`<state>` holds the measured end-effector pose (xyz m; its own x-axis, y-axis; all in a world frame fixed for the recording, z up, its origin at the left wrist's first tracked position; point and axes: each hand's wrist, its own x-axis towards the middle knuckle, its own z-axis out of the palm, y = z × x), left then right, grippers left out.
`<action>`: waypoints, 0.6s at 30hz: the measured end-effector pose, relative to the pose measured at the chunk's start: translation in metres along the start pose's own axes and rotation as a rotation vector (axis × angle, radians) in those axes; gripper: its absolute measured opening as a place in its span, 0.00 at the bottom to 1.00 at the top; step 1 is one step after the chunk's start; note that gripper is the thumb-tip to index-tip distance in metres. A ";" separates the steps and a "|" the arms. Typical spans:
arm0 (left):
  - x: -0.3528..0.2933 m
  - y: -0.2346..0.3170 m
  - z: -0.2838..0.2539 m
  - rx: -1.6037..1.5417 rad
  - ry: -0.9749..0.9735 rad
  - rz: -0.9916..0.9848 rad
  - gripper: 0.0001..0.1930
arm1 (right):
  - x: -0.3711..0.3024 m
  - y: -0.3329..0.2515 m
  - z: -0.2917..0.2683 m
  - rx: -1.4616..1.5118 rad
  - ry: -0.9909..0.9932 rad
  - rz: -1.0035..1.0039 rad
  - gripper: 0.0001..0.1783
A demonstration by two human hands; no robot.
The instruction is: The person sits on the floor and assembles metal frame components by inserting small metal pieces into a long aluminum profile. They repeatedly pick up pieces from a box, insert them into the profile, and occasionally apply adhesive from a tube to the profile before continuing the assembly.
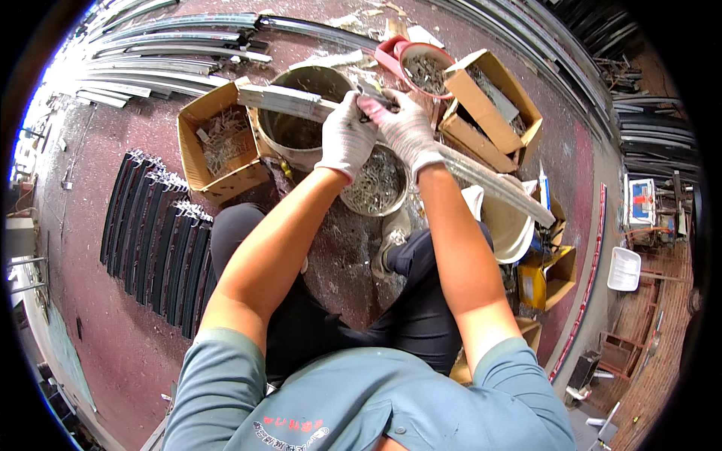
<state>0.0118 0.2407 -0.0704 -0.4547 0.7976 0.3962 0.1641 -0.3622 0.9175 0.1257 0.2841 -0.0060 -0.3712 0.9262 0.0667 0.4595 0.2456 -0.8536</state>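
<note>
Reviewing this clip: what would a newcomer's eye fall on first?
The gloved left hand and right hand, close together at upper centre, with pale strips extending to both sides. Next, the row of dark strips on the floor at left, then the bucket of small pieces just below the hands.

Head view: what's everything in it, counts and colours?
pale strips: count unclear, grey, upper centre
dark strips: many, black, left floor
long profiles: many, grey, upper left
large bucket: one, grey, upper centre
scrap bucket: one, pale, centre
red container: one, red, upper centre
cardboard boxes: several, brown, both sides
tub: one, white, right
carton: one, yellow, right
tray: one, white, far right
shirt: one, greenish, bottom
left fingers: one gloved set, whitish, upper centre
right fingers: one gloved set, whitish, alongside
</note>
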 end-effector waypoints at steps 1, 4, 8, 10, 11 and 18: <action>-0.004 0.002 0.003 0.052 -0.023 0.019 0.13 | 0.000 0.002 -0.003 0.236 -0.095 0.129 0.46; -0.008 0.042 0.004 0.475 -0.160 -0.042 0.15 | 0.003 0.014 -0.019 0.101 -0.054 0.060 0.38; 0.011 0.027 -0.005 0.214 -0.223 0.182 0.34 | 0.011 0.016 -0.056 0.219 0.037 0.138 0.28; 0.034 0.026 -0.027 0.193 -0.137 0.068 0.34 | 0.018 0.043 -0.088 0.013 0.028 0.223 0.28; 0.044 0.035 -0.030 0.025 -0.062 -0.043 0.35 | 0.025 0.091 -0.110 -0.046 0.071 0.311 0.27; 0.082 0.042 -0.079 -0.312 0.189 -0.255 0.37 | 0.020 0.158 -0.133 -0.841 -0.199 0.582 0.47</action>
<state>-0.0878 0.2525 -0.0018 -0.6031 0.7888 0.1188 -0.2327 -0.3164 0.9197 0.2982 0.3800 -0.0705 -0.0032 0.9201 -0.3916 0.9958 -0.0330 -0.0856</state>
